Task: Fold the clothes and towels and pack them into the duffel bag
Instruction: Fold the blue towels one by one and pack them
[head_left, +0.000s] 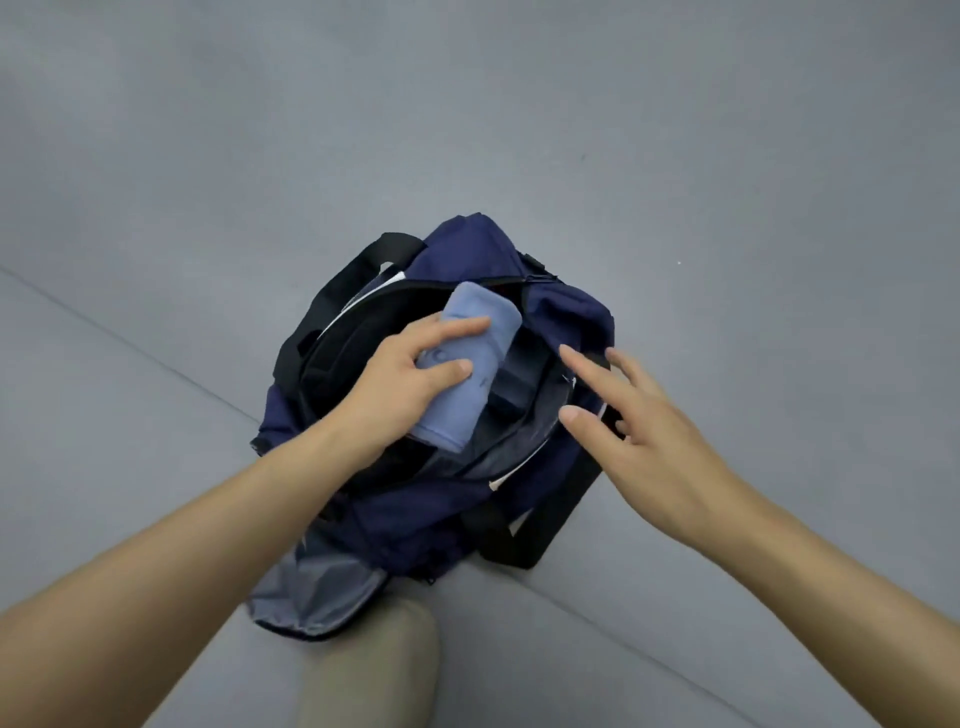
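Duffel bag (415, 519): navy, with black straps (332, 296), sits at the middle of the frame on the grey floor (727, 156) — its main zip lies wide open.
Rolled blue cloth (483, 322): pale blue, lying slantwise in the bag's opening, its upper end poking above the rim and its lower end down inside.
Left hand (410, 379): wrapped round the roll's middle, thumb and fingers curled over it.
Right hand (639, 431): fingers spread and straight over the bag's right-hand rim — whether the tips touch the fabric I cannot tell.
Dark bundle (514, 400): inside the bag, just right of the roll.
End pocket (317, 587): lower centre of the frame, flap open, grey lining showing.
Knee (363, 670): in beige trousers at the bottom of the frame, just below the pocket.
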